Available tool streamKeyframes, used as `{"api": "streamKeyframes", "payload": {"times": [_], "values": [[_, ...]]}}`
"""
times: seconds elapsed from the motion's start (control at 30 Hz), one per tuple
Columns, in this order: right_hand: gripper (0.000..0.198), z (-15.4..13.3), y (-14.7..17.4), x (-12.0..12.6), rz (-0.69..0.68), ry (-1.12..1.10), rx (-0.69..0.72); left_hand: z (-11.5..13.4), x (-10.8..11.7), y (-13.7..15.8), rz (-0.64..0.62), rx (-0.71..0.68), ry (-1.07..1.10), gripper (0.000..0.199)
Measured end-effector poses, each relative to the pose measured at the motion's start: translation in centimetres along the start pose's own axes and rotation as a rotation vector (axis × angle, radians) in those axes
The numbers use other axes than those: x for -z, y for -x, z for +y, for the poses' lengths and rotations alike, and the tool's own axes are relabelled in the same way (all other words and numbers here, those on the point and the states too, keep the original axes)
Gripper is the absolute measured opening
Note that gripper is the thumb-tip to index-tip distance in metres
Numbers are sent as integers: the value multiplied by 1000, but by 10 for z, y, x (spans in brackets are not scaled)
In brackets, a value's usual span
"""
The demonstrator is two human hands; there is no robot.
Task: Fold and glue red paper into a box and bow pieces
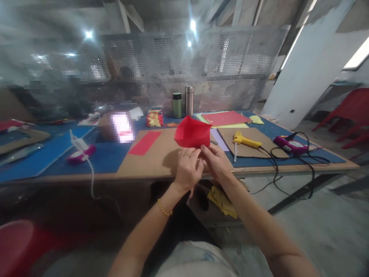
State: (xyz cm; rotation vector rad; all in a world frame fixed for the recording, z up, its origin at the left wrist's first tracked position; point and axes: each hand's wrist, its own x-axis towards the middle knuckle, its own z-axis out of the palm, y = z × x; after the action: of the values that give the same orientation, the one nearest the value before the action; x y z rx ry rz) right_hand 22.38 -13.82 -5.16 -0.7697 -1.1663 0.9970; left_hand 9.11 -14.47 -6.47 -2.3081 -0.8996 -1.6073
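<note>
A folded red paper piece (192, 132) is held up over the near edge of the table, its open, jagged top facing away from me. My left hand (188, 165) pinches its lower edge, fingers curled together. My right hand (213, 159) grips the lower right corner, with the thumb lying on the paper. Below and beyond them lies a brown cardboard sheet (150, 163), bearing a flat red paper strip (145, 142) on its left part. A small grey metal object (213, 142), partly hidden by the red paper, shows just right of it.
On the right, a yellow hot glue gun (246, 140) rests on cardboard beside a purple power strip (291, 145) with looping black cables. Two bottles (177, 105) stand at the back, near coloured paper sheets (226, 118). A lit phone (123, 127) leans at left.
</note>
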Motion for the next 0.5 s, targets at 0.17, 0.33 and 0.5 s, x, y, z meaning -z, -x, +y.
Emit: {"api": "streamKeyframes", "payload": {"times": [0.17, 0.33, 0.5], "values": [[57, -9, -3, 22, -126, 246, 31, -1, 59, -5, 25, -46, 26, 27], [54, -15, 1, 45, -293, 194, -137, -57, 115, -42, 177, 380, 167, 16], [51, -20, -1, 41, -361, 48, -349, -75, 101, -50, -389, 856, 635, 32]]}}
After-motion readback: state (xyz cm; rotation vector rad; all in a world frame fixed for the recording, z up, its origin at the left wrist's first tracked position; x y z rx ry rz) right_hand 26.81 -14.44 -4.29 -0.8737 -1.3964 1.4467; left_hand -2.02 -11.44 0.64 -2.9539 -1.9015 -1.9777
